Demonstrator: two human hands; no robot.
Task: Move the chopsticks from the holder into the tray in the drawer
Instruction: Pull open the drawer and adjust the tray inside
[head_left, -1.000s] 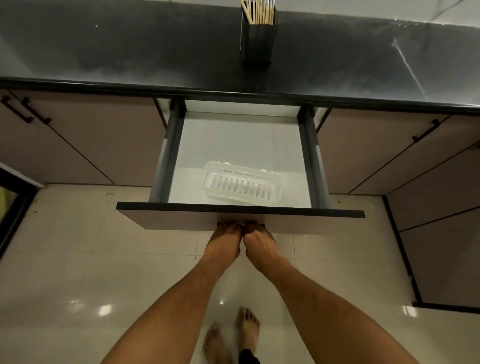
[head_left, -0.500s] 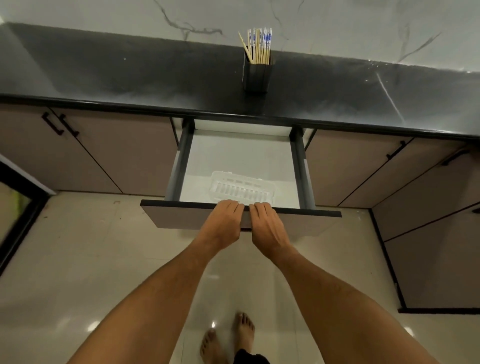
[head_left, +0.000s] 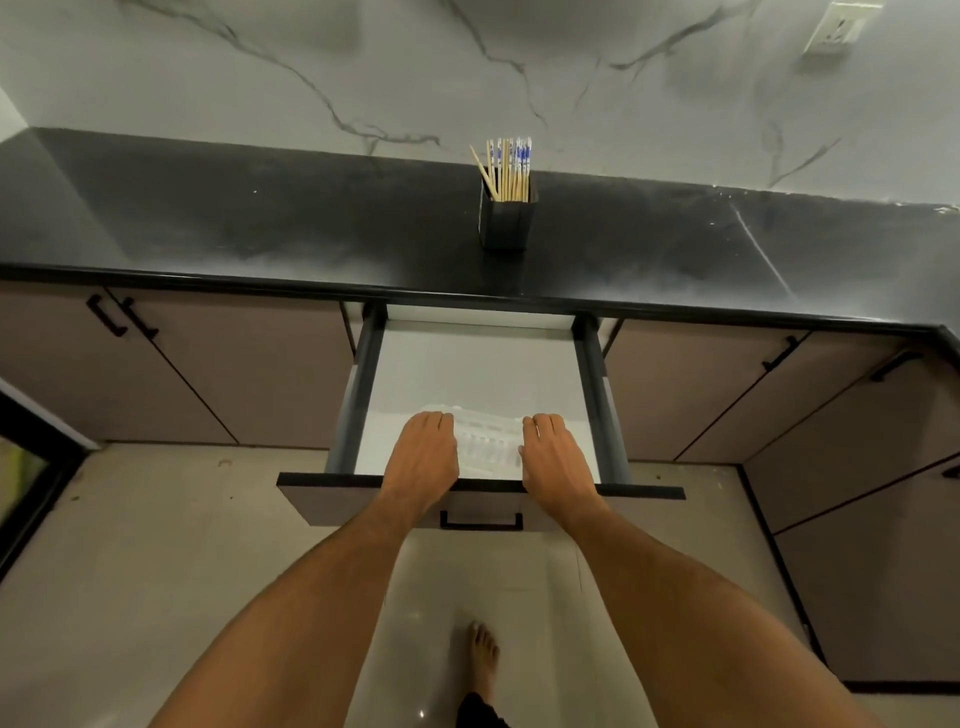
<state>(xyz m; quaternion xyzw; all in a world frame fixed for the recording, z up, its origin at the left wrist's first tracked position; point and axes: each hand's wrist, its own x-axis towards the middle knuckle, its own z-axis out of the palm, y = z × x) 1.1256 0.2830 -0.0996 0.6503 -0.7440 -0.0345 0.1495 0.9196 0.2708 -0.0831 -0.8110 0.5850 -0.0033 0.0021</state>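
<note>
While both of my arms reach forward over the drawer front, my left hand (head_left: 423, 454) lies palm down at the left end of the clear plastic tray (head_left: 488, 441) and my right hand (head_left: 553, 457) lies palm down at its right end. The fingers of each hand are extended and held close together, draped over the tray's ends; whether they actually clamp the tray or merely rest on it I cannot tell, since the fingertips are hidden. The tray sits on the white floor of the open drawer (head_left: 467, 364), near its front edge, with its ribbed bottom showing between my hands. At 12 o'clock from the tray, on the black counter (head_left: 260, 223), stands the dark square holder (head_left: 506, 223), well apart from the drawer. The chopsticks (head_left: 509, 169) stand upright in it, bunched together with patterned blue-and-white tops, and one leans out toward 11 o'clock. A marbled wall (head_left: 467, 67) rises behind the counter. At 6 o'clock from the tray, a black handle (head_left: 480, 521) shows on the drawer front. Below it, one bare foot (head_left: 484, 660) rests on the glossy tiled floor (head_left: 156, 519).
</note>
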